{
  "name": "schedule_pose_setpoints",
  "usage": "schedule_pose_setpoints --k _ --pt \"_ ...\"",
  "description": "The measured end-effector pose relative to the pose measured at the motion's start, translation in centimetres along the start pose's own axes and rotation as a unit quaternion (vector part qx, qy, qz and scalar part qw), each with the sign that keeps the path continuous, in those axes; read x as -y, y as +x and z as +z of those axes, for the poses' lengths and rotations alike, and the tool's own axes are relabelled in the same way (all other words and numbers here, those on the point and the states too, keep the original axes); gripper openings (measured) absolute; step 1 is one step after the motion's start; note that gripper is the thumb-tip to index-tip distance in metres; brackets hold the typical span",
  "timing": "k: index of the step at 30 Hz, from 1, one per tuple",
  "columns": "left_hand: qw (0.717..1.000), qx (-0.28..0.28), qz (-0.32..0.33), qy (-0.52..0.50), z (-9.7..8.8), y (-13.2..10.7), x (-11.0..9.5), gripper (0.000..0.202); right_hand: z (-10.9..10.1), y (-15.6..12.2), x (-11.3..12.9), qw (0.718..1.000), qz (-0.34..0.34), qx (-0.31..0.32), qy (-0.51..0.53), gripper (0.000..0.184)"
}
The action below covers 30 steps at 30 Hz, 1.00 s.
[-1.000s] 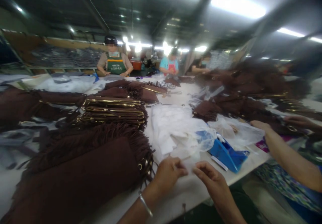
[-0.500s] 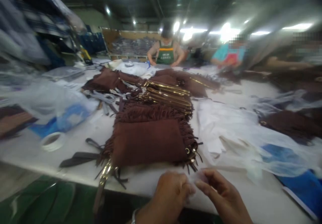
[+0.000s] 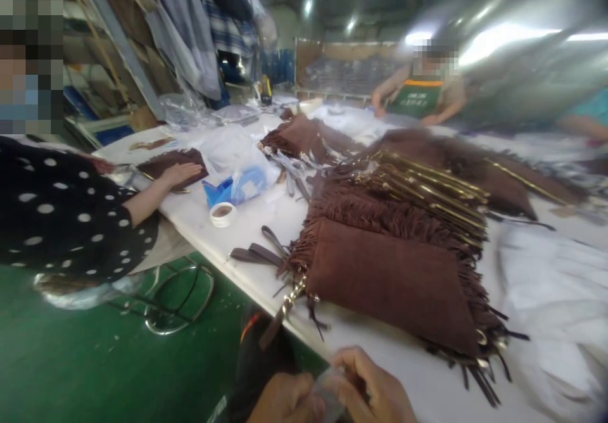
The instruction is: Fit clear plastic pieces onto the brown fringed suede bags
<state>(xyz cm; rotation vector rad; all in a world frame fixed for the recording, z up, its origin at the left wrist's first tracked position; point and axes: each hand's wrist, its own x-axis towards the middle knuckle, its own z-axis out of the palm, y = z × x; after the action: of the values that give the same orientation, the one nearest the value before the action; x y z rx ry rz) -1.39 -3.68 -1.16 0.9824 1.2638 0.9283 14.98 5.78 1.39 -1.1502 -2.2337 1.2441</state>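
My left hand [image 3: 284,403] and my right hand [image 3: 371,388] meet at the bottom edge of the view, below the table's near edge. Both are closed, pinching a small piece of clear plastic film [image 3: 327,390] between them. Just beyond them a brown fringed suede bag [image 3: 389,280] lies flat on the white table [image 3: 223,239], topping a stack of similar bags with gold trim [image 3: 427,189]. A gold chain [image 3: 285,306] hangs from the bag over the table edge.
A person in a black polka-dot top [image 3: 61,208] sits at the left, a hand [image 3: 178,173] flat on a brown bag. A tape roll [image 3: 223,214], a blue packet [image 3: 232,189] and dark straps [image 3: 256,252] lie nearby. White tissue [image 3: 555,284] is at right. A worker in a green apron [image 3: 418,97] stands opposite.
The view has swung left, bringing the person in polka dots into sight. My hands have dropped lower in the frame and stay pinched together on the thin film.
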Motion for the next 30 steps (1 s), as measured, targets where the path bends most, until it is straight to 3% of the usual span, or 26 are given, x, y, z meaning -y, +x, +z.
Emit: schedule_pose_setpoints --k 2,5,8,12,20,24,27,30 --pt "1.0 0.002 0.007 -0.021 -0.7 -0.3 0.0 0.065 1.0 0.8 0.8 0.999 -0.011 0.037 -0.015 0.015" --pt "0.99 -0.035 -0.014 -0.135 -1.2 -0.2 -0.1 0.054 2.0 1.8 1.6 0.997 0.001 0.074 0.005 0.015" --pt "0.973 -0.084 -0.054 -0.208 -1.7 0.1 0.2 0.051 2.2 2.6 1.5 0.998 0.025 0.044 0.039 0.023" --pt "0.98 -0.136 -0.051 -0.139 -2.8 0.1 0.8 0.048 1.9 3.7 1.2 0.997 0.063 -0.044 0.002 0.041" --pt "0.98 -0.184 -0.042 -0.064 -4.2 -0.4 1.3 0.038 3.4 5.6 2.9 0.995 0.099 -0.013 -0.029 0.036" --pt "0.979 -0.182 -0.06 -0.069 -4.3 -0.3 1.6 0.028 3.6 6.0 2.9 0.989 0.102 0.013 0.109 0.035" --pt "0.977 -0.167 -0.06 -0.122 -4.2 -0.1 1.9 0.034 3.1 6.0 3.0 0.947 0.13 0.085 0.282 0.036" --pt "0.97 -0.15 -0.065 -0.177 -3.9 0.2 2.3 0.038 2.5 5.9 3.4 0.917 0.137 0.127 0.353 0.034"
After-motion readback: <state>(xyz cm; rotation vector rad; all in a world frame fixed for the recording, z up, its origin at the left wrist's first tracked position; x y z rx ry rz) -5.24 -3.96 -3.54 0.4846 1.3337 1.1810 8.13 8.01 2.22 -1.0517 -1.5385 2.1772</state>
